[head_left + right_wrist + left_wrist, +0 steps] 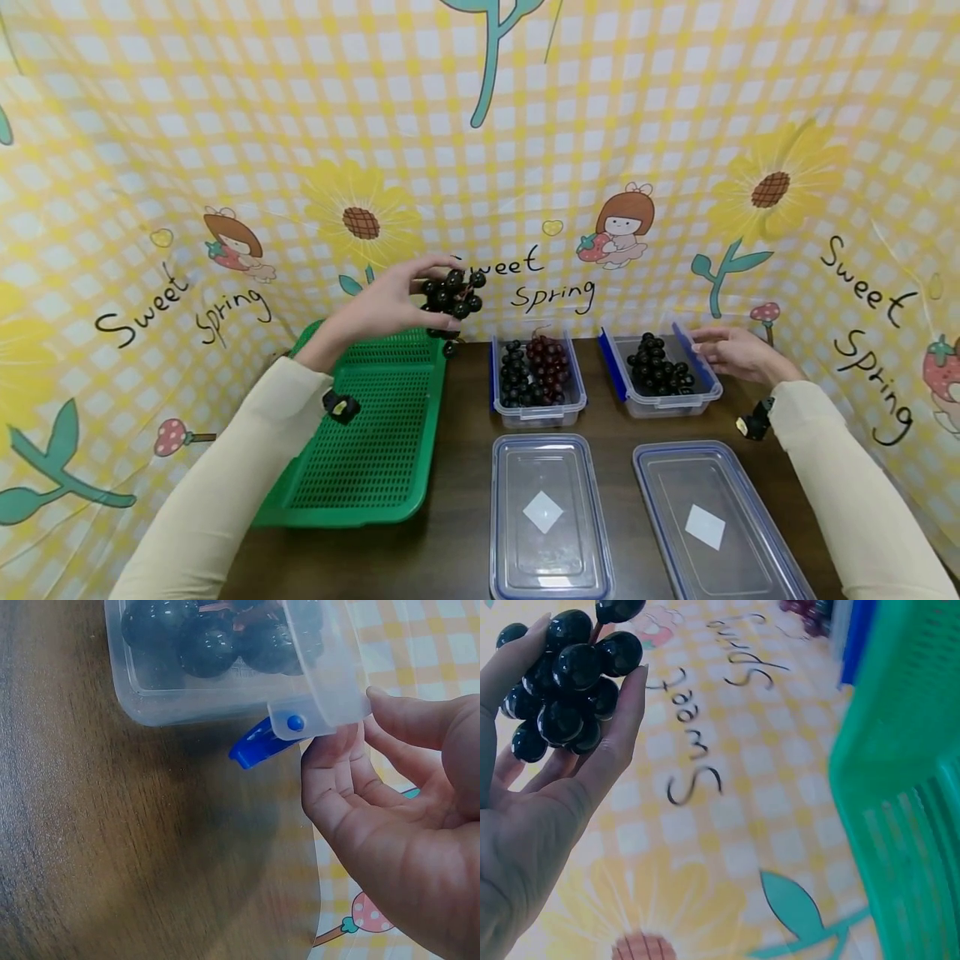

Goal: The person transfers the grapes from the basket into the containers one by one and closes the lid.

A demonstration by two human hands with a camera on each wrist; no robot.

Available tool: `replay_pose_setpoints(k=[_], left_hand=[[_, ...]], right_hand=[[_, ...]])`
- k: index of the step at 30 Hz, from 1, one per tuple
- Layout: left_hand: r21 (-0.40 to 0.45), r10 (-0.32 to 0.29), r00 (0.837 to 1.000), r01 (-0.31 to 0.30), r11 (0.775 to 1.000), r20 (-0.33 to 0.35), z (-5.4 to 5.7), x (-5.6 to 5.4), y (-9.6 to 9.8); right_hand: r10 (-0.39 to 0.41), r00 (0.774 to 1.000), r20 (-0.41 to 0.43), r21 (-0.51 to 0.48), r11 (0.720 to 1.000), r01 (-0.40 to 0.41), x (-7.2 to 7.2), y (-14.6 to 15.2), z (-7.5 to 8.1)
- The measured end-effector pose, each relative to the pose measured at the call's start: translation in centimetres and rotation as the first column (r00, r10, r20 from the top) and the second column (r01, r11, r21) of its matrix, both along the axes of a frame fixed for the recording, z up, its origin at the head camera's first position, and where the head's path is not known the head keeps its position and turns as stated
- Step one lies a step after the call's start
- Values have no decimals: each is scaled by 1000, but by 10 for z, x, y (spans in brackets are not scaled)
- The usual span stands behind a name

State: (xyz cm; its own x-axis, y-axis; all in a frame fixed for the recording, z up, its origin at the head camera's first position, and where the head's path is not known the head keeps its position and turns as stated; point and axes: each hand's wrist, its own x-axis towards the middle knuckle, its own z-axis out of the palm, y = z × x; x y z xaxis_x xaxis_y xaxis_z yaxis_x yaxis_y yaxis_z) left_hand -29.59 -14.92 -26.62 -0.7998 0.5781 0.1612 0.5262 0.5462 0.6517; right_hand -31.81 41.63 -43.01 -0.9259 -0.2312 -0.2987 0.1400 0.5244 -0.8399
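In the head view my left hand [393,296] holds a bunch of black grapes [453,296] in the air, just past the far right corner of a green basket [437,417]. The left wrist view shows the thumb and fingers curled round the glossy grapes [577,667]. My right hand [738,354] is at the right side of a clear plastic container [675,406] with another black bunch [660,367] inside. Close up, my right thumb and fingers pinch that container's rim [349,705] beside a blue latch [259,742] that hangs open.
A second clear container [540,414] in the middle holds black grapes [515,375] and dark red grapes [549,367]. Two clear lids [551,554] [731,567] with white labels lie in front of the containers on the dark wooden table [457,533]. A yellow checked cloth [480,183] hangs behind.
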Motion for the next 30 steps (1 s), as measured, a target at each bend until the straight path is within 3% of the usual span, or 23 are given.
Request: replay_pose_setpoints(k=[5,11,20,25,30], left_hand=[[28,8,1000,-7,1000,-22,6,-9,28],[147,-7,1000,8,989,-10,12,-22,58],[323,-39,992,-2,946,119,11,-44,110],[335,-33,992,-11,942,124,4,-54,142],[243,11,996,-33,969,91,-7,-61,171]], right_hand=[[3,1000,4,-9,1000,-3,1,1,-1],[-5,1000,6,-13,1000,5,0,1,-1],[0,1000,4,-6,1000,0,-3,2,-4],[3,1000,15,-9,1000,-2,-4,4,-4],[4,1000,17,-7,1000,-3,-4,3,-4]])
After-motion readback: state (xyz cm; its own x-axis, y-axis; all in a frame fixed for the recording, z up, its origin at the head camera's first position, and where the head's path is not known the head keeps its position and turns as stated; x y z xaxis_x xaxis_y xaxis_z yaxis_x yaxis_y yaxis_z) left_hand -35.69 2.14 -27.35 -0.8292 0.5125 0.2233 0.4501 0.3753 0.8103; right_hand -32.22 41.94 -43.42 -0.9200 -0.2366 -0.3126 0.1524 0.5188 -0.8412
